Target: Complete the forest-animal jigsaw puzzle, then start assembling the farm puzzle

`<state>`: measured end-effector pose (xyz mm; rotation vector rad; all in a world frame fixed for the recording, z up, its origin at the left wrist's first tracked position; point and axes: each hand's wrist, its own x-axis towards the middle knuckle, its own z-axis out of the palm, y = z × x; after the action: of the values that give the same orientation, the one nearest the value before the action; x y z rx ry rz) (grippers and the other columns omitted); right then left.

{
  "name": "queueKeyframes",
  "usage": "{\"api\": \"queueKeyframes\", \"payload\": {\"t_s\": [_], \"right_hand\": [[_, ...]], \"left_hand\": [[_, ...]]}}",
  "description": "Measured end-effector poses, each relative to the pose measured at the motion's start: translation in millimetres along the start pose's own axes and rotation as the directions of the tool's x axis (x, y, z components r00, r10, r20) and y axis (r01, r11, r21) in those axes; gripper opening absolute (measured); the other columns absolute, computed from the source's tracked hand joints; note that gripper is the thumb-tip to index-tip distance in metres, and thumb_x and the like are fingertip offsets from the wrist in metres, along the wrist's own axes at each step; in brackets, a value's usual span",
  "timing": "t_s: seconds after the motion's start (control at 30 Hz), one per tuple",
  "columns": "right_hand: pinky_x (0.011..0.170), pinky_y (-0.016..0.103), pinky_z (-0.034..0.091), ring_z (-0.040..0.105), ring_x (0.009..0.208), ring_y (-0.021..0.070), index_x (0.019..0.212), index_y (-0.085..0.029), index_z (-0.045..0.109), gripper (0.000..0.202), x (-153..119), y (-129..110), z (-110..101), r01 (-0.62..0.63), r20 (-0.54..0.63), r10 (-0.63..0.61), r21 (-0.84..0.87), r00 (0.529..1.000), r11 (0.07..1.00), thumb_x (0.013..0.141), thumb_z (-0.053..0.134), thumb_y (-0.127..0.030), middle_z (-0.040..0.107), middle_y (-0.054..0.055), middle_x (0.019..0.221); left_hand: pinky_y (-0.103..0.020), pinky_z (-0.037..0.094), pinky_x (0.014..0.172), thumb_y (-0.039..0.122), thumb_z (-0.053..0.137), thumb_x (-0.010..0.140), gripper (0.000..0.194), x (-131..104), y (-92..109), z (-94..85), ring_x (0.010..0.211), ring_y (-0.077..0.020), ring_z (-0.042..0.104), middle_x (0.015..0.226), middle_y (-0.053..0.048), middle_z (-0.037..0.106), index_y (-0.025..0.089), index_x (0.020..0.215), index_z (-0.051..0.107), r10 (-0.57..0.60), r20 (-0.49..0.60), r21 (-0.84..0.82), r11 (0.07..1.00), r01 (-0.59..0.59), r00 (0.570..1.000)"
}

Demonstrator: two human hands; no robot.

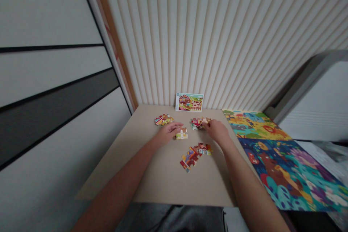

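My left hand (169,132) lies low over the table with its fingers stretched out, holding nothing. Its fingertips reach the edge of a small joined bit of puzzle with a white fence on it (182,134); whether they press on it I cannot tell. Beyond that hand sits a loose heap of puzzle pieces (163,119). My right hand (217,131) has its fingers pinched together on a puzzle piece (205,120) at a second heap (196,123). Nearer to me, a joined strip of puzzle pieces (192,156) lies slantwise on the table.
A picture card with a barn and a cow (189,102) leans against the pleated curtain (174,36) behind the pale table (157,181). Two finished-looking animal pictures, one yellow (252,125) and one dark blue (288,174), lie to the right. White panelling (54,130) stands at the left.
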<state>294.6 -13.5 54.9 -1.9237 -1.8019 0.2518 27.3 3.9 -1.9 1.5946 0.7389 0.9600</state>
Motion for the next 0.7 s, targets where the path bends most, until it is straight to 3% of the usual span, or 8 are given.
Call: {"api": "queueKeyframes", "payload": {"t_s": [0.1, 0.17, 0.23, 0.3, 0.4, 0.47, 0.6, 0.7], "right_hand": [[0.058, 0.028, 0.030, 0.051, 0.061, 0.0153, 0.063, -0.018, 0.062, 0.049, -8, -15, 3, 0.204, 0.064, -0.209, 0.083, 0.976, 0.976, 0.096, 0.048, -0.052, 0.061, 0.006, 0.063], [0.058, 0.026, 0.031, 0.048, 0.061, 0.0138, 0.068, -0.017, 0.062, 0.052, -13, -28, 9, 0.333, 0.153, -0.384, 0.278, 0.911, 0.901, 0.097, 0.044, -0.056, 0.058, 0.001, 0.063], [0.058, 0.025, 0.032, 0.045, 0.062, 0.0124, 0.074, -0.017, 0.062, 0.050, -17, -37, 15, 0.368, 0.200, -0.479, 0.418, 0.855, 0.831, 0.095, 0.048, -0.060, 0.054, -0.002, 0.065], [0.058, 0.024, 0.032, 0.043, 0.062, 0.0117, 0.074, -0.017, 0.060, 0.049, -17, -40, 18, 0.371, 0.205, -0.506, 0.467, 0.838, 0.803, 0.092, 0.052, -0.062, 0.052, -0.003, 0.066], [0.058, 0.024, 0.031, 0.043, 0.062, 0.0126, 0.071, -0.017, 0.058, 0.050, -10, -31, 16, 0.337, 0.088, -0.407, 0.417, 0.909, 0.844, 0.093, 0.049, -0.061, 0.051, -0.003, 0.064], [0.058, 0.026, 0.030, 0.047, 0.062, 0.0144, 0.070, -0.018, 0.059, 0.050, -4, -19, 10, 0.251, -0.006, -0.263, 0.322, 0.965, 0.913, 0.096, 0.045, -0.058, 0.054, 0.000, 0.063], [0.058, 0.030, 0.029, 0.054, 0.061, 0.0189, 0.065, -0.019, 0.063, 0.040, -2, 6, -4, -0.036, -0.012, 0.036, -0.027, 0.999, 0.999, 0.091, 0.057, -0.050, 0.062, 0.008, 0.064], [0.059, 0.030, 0.031, 0.057, 0.062, 0.0198, 0.066, -0.020, 0.065, 0.035, -13, 13, -13, -0.013, 0.109, 0.025, -0.108, 0.994, 0.994, 0.088, 0.061, -0.047, 0.067, 0.011, 0.069]], "left_hand": [[-0.026, 0.051, 0.068, 0.051, 0.071, 0.084, 0.053, 0, 3, 1.8, 0.080, -0.0184, 0.068, 0.092, -0.008, 0.074, 0.015, 0.121, 0.064, -0.018, -0.051, 0.010, 1.000, 0.018, 0.999], [-0.026, 0.052, 0.066, 0.051, 0.073, 0.082, 0.055, 1, 4, 5.1, 0.077, -0.0181, 0.068, 0.091, -0.008, 0.074, 0.015, 0.121, 0.063, -0.016, -0.079, 0.003, 1.000, 0.016, 0.997], [-0.025, 0.052, 0.064, 0.052, 0.074, 0.081, 0.057, 2, 5, 9.3, 0.074, -0.0171, 0.068, 0.091, -0.008, 0.074, 0.015, 0.122, 0.062, -0.008, -0.092, -0.015, 1.000, 0.007, 0.996], [-0.026, 0.053, 0.063, 0.053, 0.073, 0.082, 0.060, 2, 4, 12.6, 0.071, -0.0159, 0.068, 0.092, -0.007, 0.074, 0.015, 0.126, 0.059, 0.000, -0.106, -0.033, 0.999, -0.003, 0.994], [-0.028, 0.054, 0.065, 0.053, 0.062, 0.090, 0.057, 1, 2, 12.2, 0.071, -0.0156, 0.068, 0.095, -0.008, 0.073, 0.016, 0.133, 0.054, 0.061, -0.160, 0.047, 0.997, -0.054, 0.985], [-0.030, 0.055, 0.071, 0.048, 0.054, 0.097, 0.047, -1, 2, 8.7, 0.076, -0.0168, 0.068, 0.098, -0.009, 0.073, 0.017, 0.132, 0.056, 0.148, -0.156, 0.240, 0.965, -0.108, 0.977], [-0.037, 0.050, 0.090, 0.038, 0.048, 0.100, 0.032, -7, 5, 5.5, 0.096, -0.0216, 0.067, 0.105, -0.011, 0.073, 0.019, 0.115, 0.069, 0.258, 0.104, 0.628, 0.732, -0.265, 0.961], [-0.037, 0.047, 0.094, 0.037, 0.047, 0.101, 0.032, -12, 12, 11.6, 0.101, -0.0231, 0.065, 0.106, -0.012, 0.072, 0.019, 0.112, 0.071, 0.245, 0.317, 0.678, 0.617, -0.400, 0.916]]}}
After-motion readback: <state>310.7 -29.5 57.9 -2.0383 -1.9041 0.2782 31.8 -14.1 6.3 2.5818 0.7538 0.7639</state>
